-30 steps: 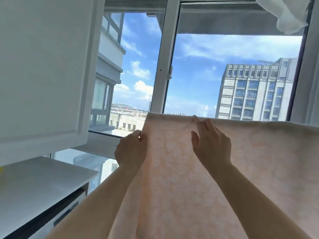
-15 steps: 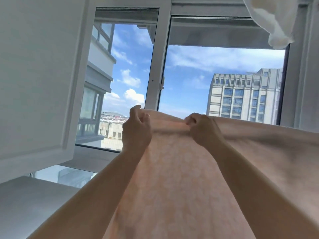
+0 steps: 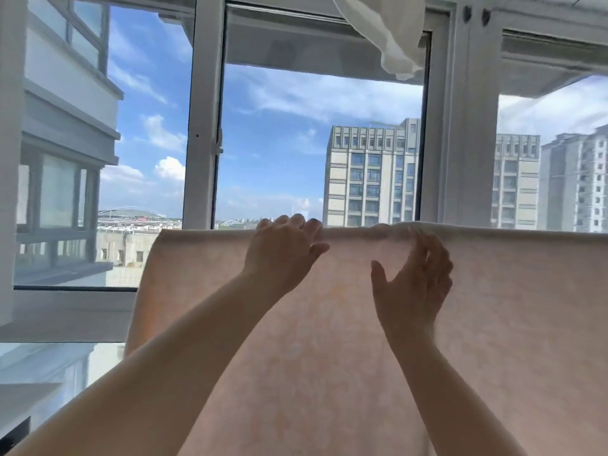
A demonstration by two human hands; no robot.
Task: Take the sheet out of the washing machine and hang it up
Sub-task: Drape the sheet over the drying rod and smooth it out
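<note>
Hanging before the open window [image 3: 322, 133], the pink sheet [image 3: 329, 340] is folded over some hidden support at its top edge. The left hand [image 3: 283, 255] curls its fingers over that fold; the right hand [image 3: 414, 281] is spread and blurred, gripping nothing. Unevenly draped, it looks liable to slide off or catch a gust.

White window frame [image 3: 204, 120], white cloth [image 3: 391, 37] overhead — grey tower block [image 3: 368, 176] beyond.
</note>
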